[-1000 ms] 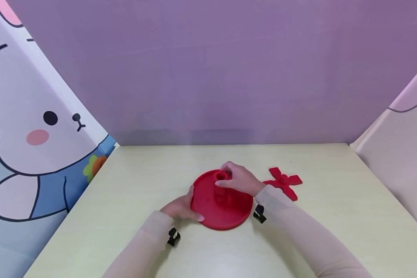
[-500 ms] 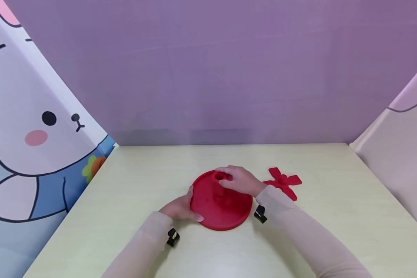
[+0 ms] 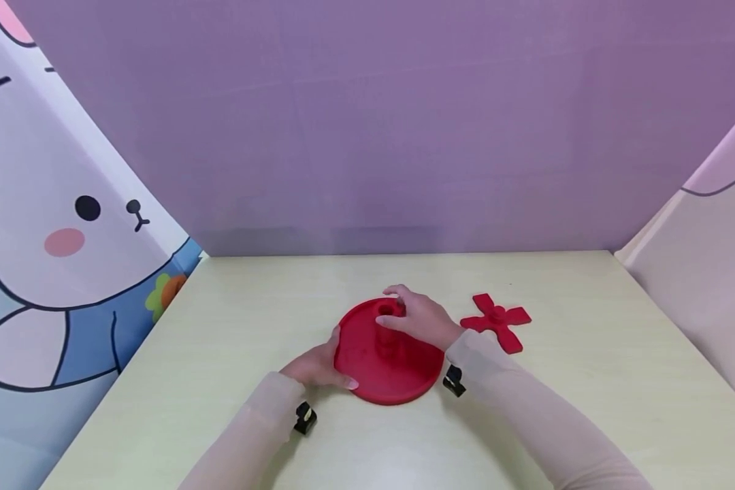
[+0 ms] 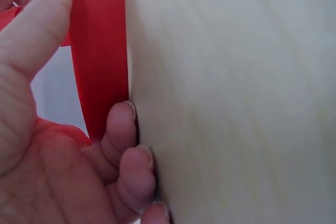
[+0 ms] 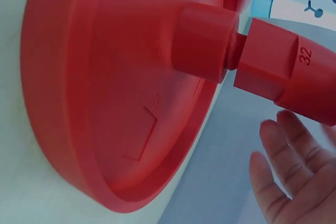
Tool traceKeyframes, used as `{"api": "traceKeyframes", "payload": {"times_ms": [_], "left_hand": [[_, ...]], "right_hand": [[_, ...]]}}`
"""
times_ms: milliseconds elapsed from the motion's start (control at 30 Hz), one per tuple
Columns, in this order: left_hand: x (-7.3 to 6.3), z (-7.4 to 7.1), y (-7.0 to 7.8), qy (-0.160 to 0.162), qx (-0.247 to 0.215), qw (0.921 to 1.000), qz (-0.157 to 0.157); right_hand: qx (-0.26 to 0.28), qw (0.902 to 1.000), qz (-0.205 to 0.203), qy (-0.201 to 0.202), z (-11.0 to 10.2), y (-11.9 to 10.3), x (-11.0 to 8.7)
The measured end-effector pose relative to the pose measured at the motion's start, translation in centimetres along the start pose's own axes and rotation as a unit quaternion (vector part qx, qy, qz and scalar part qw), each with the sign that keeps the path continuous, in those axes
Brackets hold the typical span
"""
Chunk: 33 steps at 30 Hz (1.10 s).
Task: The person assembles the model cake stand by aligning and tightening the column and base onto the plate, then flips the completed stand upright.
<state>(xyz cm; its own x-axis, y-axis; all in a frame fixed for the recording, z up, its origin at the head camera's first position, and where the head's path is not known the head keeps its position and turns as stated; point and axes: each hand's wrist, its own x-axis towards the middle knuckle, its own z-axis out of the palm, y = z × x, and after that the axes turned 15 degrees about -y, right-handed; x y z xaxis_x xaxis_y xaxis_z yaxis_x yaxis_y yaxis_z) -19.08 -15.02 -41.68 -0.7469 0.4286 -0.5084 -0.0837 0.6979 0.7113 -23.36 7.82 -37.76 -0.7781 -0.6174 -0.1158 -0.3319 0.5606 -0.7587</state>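
Observation:
A round red base [image 3: 367,381] with a raised rim and a central hub lies on the table. From the hub [image 5: 202,43] rises a red hollow post [image 5: 273,59] with a hex section marked 32; a narrow neck shows between them. My left hand [image 3: 318,364] grips the base's left rim, thumb on one side and fingertips curled at the edge in the left wrist view. Around the post's top my right hand [image 3: 425,318] is spread. In the right wrist view its fingers [image 5: 289,161] are loosely bent beside the post; the thumb is mostly out of frame.
A red four-bladed piece [image 3: 497,316] with a centre knob lies on the table [image 3: 588,381] right of the base. Purple cloth [image 3: 404,136] stands behind the table, and a rabbit-print panel [image 3: 55,204] runs along the left.
My right fingers swept left around the post top half a second ago and have since spread back, with the wrist shifting slightly left. The left hand and base have stayed nearly still.

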Motion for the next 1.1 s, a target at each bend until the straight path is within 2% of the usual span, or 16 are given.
{"api": "traceKeyframes", "payload": {"times_ms": [167, 400, 500, 667, 767, 1000, 1100], "left_hand": [[-0.2, -0.1, -0.1, -0.001, -0.009, 1.0, 0.003], [-0.4, -0.3, -0.2, -0.005, -0.023, 0.9997, 0.006], [-0.5, -0.3, -0.1, -0.004, -0.028, 0.9996, 0.0], [-0.7, -0.3, 0.1, -0.001, -0.021, 0.9997, -0.012], [-0.7, -0.3, 0.2, 0.0, -0.02, 0.9998, -0.007], [-0.7, -0.2, 0.3, -0.007, -0.023, 0.9997, -0.002], [-0.8, -0.3, 0.5, -0.006, -0.018, 0.9998, -0.004]], "right_hand": [[-0.04, 0.9985, -0.032, -0.019, 0.0, 0.1, -0.1], [0.044, 0.9969, -0.026, -0.059, -0.4, 0.1, -0.2], [0.05, 0.9976, -0.015, -0.045, -0.4, -0.2, -0.1], [0.03, 0.9993, 0.022, -0.008, -0.2, -0.6, 0.1], [0.029, 0.9992, 0.028, -0.005, -0.1, -0.6, 0.2], [0.099, 0.9941, -0.033, -0.028, -0.4, 0.1, -0.2], [0.106, 0.9924, -0.044, -0.044, -0.4, 0.4, -0.3]]}}
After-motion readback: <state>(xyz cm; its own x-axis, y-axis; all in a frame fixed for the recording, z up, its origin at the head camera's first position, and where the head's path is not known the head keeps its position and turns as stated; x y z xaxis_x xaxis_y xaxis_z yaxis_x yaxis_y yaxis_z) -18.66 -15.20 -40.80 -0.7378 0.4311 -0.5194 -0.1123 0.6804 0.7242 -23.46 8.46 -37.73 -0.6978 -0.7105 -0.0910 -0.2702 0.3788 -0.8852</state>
